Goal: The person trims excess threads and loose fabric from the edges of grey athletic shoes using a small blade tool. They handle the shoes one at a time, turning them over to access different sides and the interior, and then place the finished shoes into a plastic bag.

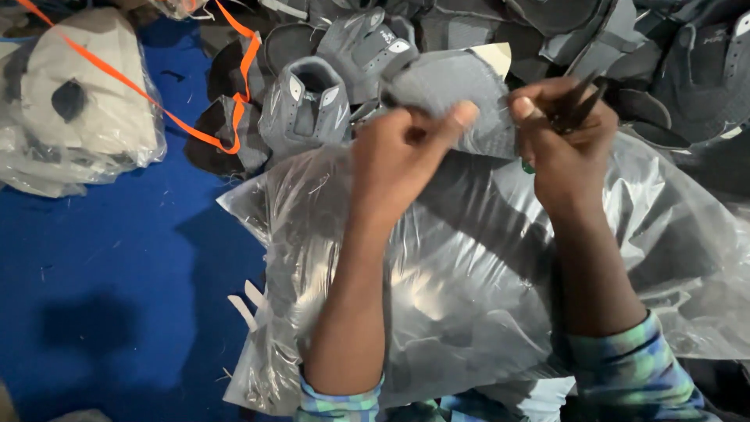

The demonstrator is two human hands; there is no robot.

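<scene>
The left hand (402, 144) is closed, thumb pressed along the edge of a grey shoe upper (457, 98), pinching it and holding it up over a clear plastic bag (469, 258) that lies across the lap. The right hand (562, 137) is closed too, gripping a small dark pair of snips (578, 105) while its thumb steadies the same piece from the other side. Trimming here is best done, I judge, with the fabric kept taut between both thumbs and the blades brought in close to the edge, so only stray thread is cut and not the mesh. The upper is soft grey knit, folded over, with a pale lining tab showing at its top corner. More grey shoe uppers (308, 101) are heaped just beyond, an orange strap (234, 94) loops over them, and a blue floor (101, 273) lies to the left.
</scene>
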